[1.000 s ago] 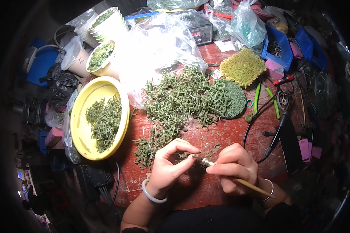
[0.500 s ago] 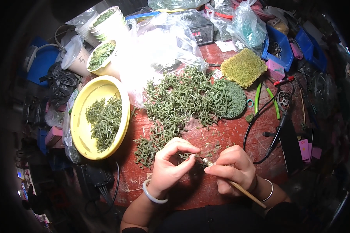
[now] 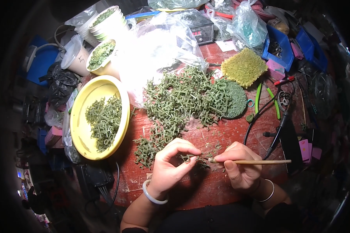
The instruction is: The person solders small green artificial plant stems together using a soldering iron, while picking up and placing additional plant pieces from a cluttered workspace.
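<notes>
My left hand point(image 3: 171, 171), with a pale bangle, pinches a small green bent piece point(image 3: 188, 158) between thumb and finger. My right hand point(image 3: 243, 169) grips a thin wooden-handled tool point(image 3: 270, 162), held almost level, its tip reaching toward the piece in my left fingers. Just beyond both hands lies a large heap of small bent green pieces point(image 3: 182, 97). A yellow round tray point(image 3: 77, 128) at my left holds more of them.
White tubs point(image 3: 76, 58), a bright plastic bag point(image 3: 159, 42), a display box point(image 3: 198, 29) and blue bins point(image 3: 276, 50) line the back. A yellow textured pad point(image 3: 243, 66), green round pad point(image 3: 235, 99), green-handled tool point(image 3: 258, 95) and black cables point(image 3: 249, 132) sit at the right.
The wooden handle has swung from sloping down toward me to pointing right, almost level. My right hand has turned and its fingers have shifted on the tool. My left hand has barely moved.
</notes>
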Available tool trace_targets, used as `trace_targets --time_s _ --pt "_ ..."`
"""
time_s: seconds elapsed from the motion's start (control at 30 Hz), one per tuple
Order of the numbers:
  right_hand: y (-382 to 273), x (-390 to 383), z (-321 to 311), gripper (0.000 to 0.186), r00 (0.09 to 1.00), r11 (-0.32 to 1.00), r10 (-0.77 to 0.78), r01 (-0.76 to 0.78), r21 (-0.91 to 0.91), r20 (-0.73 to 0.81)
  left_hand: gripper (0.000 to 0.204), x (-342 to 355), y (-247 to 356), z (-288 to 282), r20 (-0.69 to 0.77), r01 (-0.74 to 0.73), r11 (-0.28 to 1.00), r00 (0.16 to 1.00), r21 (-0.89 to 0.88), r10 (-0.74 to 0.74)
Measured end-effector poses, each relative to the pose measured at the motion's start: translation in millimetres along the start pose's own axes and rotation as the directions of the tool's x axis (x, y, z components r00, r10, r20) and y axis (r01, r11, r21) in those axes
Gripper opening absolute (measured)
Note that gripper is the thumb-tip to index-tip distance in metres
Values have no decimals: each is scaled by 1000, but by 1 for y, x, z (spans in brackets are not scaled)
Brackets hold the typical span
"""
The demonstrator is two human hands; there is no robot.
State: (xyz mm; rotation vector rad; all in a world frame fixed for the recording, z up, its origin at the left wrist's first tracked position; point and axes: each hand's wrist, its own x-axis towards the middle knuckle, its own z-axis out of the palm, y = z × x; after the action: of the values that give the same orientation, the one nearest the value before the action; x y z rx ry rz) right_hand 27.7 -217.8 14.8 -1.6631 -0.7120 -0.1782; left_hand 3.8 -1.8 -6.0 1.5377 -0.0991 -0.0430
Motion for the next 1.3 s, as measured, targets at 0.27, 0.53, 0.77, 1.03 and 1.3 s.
trace_targets --time_s 0.27,0.53,0.77,1.03,1.3 --pt "-1 -2 -1 9 995 994 94 -95 61 15 17 -1 -2 -1 20 -38 999 999 30 38" --pt "1 -2 1 9 997 995 66 -68 75 29 17 0 -2 -1 20 -45 998 999 35 45" --pt "-1 -1 0 9 994 984 101 -105 142 33 17 -1 -2 -1 18 -30 999 999 32 30" --pt "-1 1 0 10 997 994 61 -66 86 55 17 0 -3 0 -12 -39 998 999 51 40" --pt "0 0 0 10 998 998 29 -32 55 59 16 0 -3 1 -23 -32 999 999 42 33"
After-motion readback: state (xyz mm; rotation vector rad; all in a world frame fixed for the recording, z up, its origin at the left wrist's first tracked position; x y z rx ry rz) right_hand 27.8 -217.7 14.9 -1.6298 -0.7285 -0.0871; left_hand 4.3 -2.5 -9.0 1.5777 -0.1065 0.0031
